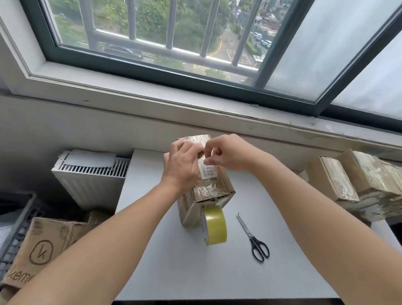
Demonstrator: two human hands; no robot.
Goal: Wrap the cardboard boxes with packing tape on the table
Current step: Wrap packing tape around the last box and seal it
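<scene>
A cardboard box [210, 188] wrapped in shiny clear tape stands on the white table [177, 268], with a white label on its top face. My left hand [182, 164] lies over the box's top left side, fingers curled against it. My right hand [225, 153] hovers at the top, its thumb and fingers pinching at the tape near the label. A yellowish roll of packing tape [214, 225] stands on edge against the box's near end. Black-handled scissors [253, 237] lie on the table to the right of the roll.
Two taped cardboard boxes [362, 182] are stacked at the table's right edge. A white radiator [90, 178] stands to the left under the window sill. A printed brown carton [43, 249] sits low on the left beside a dark rack.
</scene>
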